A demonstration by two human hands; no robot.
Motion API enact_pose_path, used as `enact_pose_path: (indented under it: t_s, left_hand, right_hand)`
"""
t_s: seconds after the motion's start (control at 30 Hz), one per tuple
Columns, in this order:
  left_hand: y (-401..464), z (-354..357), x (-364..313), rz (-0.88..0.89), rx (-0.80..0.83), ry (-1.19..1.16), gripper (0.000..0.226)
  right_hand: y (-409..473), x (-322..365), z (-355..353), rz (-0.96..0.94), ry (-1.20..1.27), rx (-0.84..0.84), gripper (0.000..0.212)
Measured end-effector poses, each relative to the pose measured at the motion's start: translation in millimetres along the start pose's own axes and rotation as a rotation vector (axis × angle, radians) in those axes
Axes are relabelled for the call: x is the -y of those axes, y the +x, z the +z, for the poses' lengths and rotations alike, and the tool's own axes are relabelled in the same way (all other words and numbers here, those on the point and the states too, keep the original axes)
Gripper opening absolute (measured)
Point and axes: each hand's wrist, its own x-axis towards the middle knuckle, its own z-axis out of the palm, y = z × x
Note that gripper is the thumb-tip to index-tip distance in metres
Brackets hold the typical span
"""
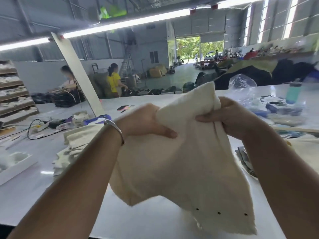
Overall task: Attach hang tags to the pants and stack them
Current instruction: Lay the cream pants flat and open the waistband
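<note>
Both hands grip cream pants (172, 169): my left hand (146, 121) and right hand (231, 116) bunch the upper edge, so the soft cloth hangs between and below them above the white table (138, 219), three dark eyelets near its lower corner.

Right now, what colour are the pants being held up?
Cream, off-white pants, with three small dark eyelets near the lower edge; seen in the head view.
</note>
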Motion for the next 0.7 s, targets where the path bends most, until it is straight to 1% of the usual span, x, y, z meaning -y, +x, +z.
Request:
enact_pose_path:
  t_s: [0.03, 0.1, 0.13, 0.17, 0.23, 0.27, 0.3, 0.4, 0.47, 0.53, 0.63, 0.7]
  left_hand:
    - [5, 8, 1, 0.011, 0.041, -0.095, 0.024]
    - [12, 24, 0, -0.032, 0.125, -0.254, 0.024]
    - [16, 31, -2, -0.082, 0.167, -0.350, 0.028]
    - [20, 36, -4, -0.139, 0.203, -0.453, 0.030]
    - [30, 43, -11, -0.211, 0.242, -0.647, 0.021]
    - [36, 46, -17, -0.211, 0.254, -0.747, 0.020]
    - [43, 49, -25, -0.205, 0.271, -0.850, 0.021]
    - [60, 61, -58, -0.147, 0.270, -1.061, 0.024]
    - [68, 66, -80, -0.081, 0.225, -1.198, 0.029]
    - [72, 63, -89, 0.011, 0.167, -1.362, 0.029]
    - [70, 53, -65, 0.148, 0.055, -1.559, 0.034]
    - [66, 52, -25, 0.164, -0.053, -1.620, 0.038]
  right_hand:
    - [-5, 0, -6, 0.016, -0.025, -0.015, 0.019]
    - [-15, -5, -19, 0.054, -0.161, -0.110, 0.016]
    - [-19, -8, -26, 0.066, -0.293, -0.192, 0.015]
    - [-22, -11, -33, 0.076, -0.456, -0.306, 0.014]
    - [-29, -20, -47, 0.099, -0.800, -0.579, 0.016]
    - [-34, -23, -49, 0.104, -0.927, -0.687, 0.019]
    - [-39, -26, -50, 0.091, -0.995, -0.750, 0.023]
    - [-55, -39, -48, 0.001, -1.015, -0.777, 0.028]
    - [-63, -45, -49, -0.038, -0.975, -0.807, 0.031]
    - [-70, -46, -52, -0.078, -0.951, -0.877, 0.034]
    - [-75, -53, -54, -0.103, -1.026, -0.896, 0.034]
    - [-73, -62, -50, -0.080, -1.047, -0.866, 0.038]
